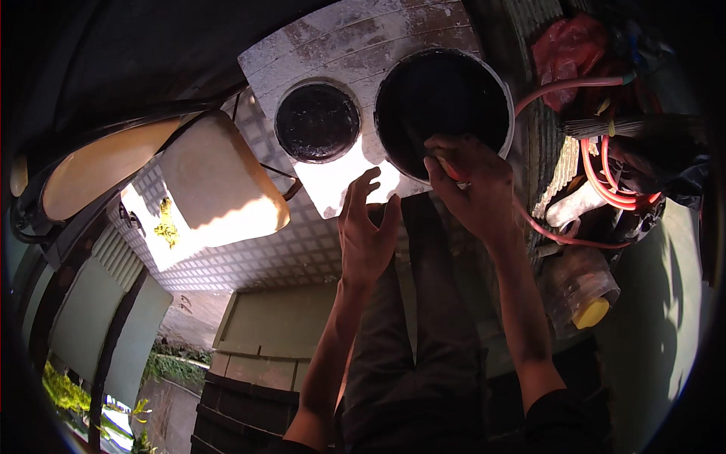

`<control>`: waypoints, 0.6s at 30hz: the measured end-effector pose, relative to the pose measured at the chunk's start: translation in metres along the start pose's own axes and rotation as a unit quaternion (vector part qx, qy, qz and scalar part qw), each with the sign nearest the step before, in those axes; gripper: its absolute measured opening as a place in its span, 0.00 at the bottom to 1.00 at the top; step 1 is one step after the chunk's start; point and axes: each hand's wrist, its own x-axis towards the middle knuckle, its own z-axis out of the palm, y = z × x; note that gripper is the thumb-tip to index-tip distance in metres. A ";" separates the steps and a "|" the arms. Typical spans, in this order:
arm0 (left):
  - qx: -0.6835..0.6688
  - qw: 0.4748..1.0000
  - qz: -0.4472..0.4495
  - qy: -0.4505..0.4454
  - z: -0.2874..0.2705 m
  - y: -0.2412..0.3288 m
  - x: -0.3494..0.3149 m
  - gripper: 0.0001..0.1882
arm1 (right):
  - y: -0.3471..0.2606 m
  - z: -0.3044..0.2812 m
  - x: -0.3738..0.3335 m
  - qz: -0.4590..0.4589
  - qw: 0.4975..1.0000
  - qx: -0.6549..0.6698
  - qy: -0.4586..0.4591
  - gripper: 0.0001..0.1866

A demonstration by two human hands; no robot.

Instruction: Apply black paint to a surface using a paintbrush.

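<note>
"Now the right hand (478,181) is gripping a red handle (455,172) at 5 o'clock over the bucket (412,72) standing on the table (333,38)."

"And the left hand (366,240)?"

"It's hovering half open, empty, at the bucket's 7 o'clock."

bucket (511,107): inside too dark | red object (454,171): mostly hidden by right fingers (448,144)

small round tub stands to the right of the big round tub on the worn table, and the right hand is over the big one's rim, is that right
Not quite: in the head view the small round tub stands to the left of the big round tub, not the right.
</note>
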 end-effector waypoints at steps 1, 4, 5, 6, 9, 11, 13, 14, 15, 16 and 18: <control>0.000 1.000 -0.008 -0.002 0.000 0.000 0.004 0.23 | 0.000 0.000 -0.001 -0.001 1.000 0.000 0.002 0.12; -0.021 1.000 -0.002 -0.006 0.003 0.000 0.013 0.25 | 0.001 -0.005 -0.005 0.020 1.000 -0.016 -0.002 0.12; -0.039 0.999 -0.006 -0.003 0.004 0.001 0.014 0.26 | 0.002 -0.007 -0.006 0.022 1.000 -0.015 0.011 0.12; -0.039 0.999 -0.004 -0.004 0.006 0.002 0.015 0.26 | 0.003 -0.010 -0.007 0.025 0.999 -0.014 0.023 0.13; -0.068 0.997 -0.013 -0.016 0.003 -0.002 0.019 0.30 | 0.000 -0.009 -0.014 0.048 0.998 0.016 0.021 0.13; -0.105 0.994 -0.017 -0.036 0.006 -0.001 0.021 0.31 | -0.003 -0.017 -0.018 0.059 0.997 0.040 0.034 0.14; -0.135 0.990 -0.022 -0.043 0.008 0.004 0.023 0.31 | -0.004 -0.023 -0.019 0.070 0.994 0.067 0.047 0.14; -0.166 0.985 -0.031 -0.048 0.007 0.006 0.023 0.31 | -0.005 -0.026 -0.019 0.086 0.993 0.067 0.044 0.14; -0.163 0.985 -0.029 -0.047 0.005 0.006 0.025 0.31 | -0.006 -0.027 -0.018 0.103 0.992 0.067 0.041 0.14; -0.214 0.973 -0.054 -0.071 0.005 0.007 0.028 0.31 | -0.006 -0.027 -0.019 0.104 0.991 0.067 0.042 0.14; -0.259 0.950 -0.116 -0.127 -0.002 0.011 0.030 0.31 | -0.005 -0.025 -0.019 0.159 0.976 0.137 0.059 0.13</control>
